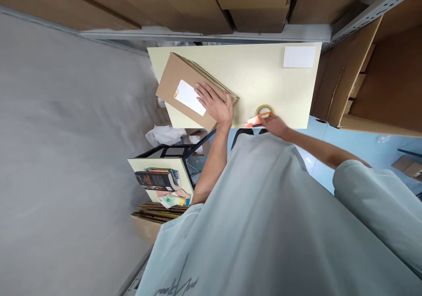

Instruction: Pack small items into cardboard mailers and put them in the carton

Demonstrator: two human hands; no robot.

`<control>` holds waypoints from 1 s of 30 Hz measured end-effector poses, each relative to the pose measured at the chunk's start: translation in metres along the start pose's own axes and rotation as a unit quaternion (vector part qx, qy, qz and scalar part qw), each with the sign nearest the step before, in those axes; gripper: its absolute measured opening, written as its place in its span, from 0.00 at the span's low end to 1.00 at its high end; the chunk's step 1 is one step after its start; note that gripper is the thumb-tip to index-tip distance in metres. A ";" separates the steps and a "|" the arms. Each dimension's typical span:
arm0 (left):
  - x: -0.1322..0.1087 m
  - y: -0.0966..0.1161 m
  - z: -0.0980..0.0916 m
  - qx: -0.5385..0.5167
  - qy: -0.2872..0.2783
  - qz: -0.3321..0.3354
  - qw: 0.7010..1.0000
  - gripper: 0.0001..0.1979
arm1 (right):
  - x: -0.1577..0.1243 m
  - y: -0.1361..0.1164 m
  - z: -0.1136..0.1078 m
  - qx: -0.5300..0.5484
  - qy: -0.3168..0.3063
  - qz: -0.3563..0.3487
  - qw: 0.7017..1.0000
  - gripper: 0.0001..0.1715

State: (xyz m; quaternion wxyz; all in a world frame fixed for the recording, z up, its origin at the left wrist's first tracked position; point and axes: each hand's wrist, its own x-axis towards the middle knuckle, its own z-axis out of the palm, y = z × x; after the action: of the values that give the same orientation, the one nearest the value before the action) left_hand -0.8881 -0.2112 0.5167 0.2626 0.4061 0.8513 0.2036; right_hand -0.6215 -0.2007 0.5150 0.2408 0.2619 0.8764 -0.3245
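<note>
Flattened cardboard [180, 69] lies in a stack, slanted across the left part of the cream table [263, 80]. On its top face is a white label [188, 96] with a small yellow mark. My left hand [216, 104] rests flat over the label's right end and the cardboard, fingers stretched out. Near the table's front edge, my right hand [274, 124] is closed on an orange tape dispenser [253, 120] carrying a roll of yellowish tape [264, 109]. Motion smears the dispenser slightly, and my fingers hide part of its handle.
A white sheet or card [299, 56] lies at the table's back right corner. Cardboard boxes [257, 1] line the shelf behind. A large open carton [385, 76] stands right. At lower left, a small table [150, 164] bears books [158, 179] and papers.
</note>
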 end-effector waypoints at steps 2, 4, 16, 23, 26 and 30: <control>0.000 -0.009 0.006 -0.008 -0.006 0.048 0.999 0.32 | -0.011 0.050 -0.013 0.020 0.040 0.050 0.998 0.31; -0.002 -0.015 0.009 -0.007 0.002 0.064 0.998 0.33 | -0.009 0.088 -0.032 0.048 0.102 0.074 0.991 0.29; -0.054 -0.019 0.001 0.049 -0.016 0.069 0.996 0.51 | 0.074 0.039 -0.089 -0.030 0.079 0.002 0.996 0.29; -0.054 -0.009 0.004 0.031 -0.019 0.090 0.995 0.53 | 0.069 -0.004 -0.118 -0.087 0.040 0.015 0.995 0.22; -0.053 -0.005 0.002 0.044 -0.019 0.082 0.995 0.57 | 0.067 -0.019 -0.122 -0.085 0.038 0.054 0.994 0.24; -0.055 -0.005 0.002 0.032 -0.019 0.081 0.996 0.58 | 0.069 -0.011 -0.145 -0.050 0.093 0.183 0.977 0.25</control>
State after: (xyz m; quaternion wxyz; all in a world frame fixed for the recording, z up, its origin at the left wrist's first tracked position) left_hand -0.8609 -0.2574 0.5278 0.2483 0.4856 0.8166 0.1888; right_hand -0.7170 -0.0865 0.5766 0.2266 0.4343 0.8473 -0.2051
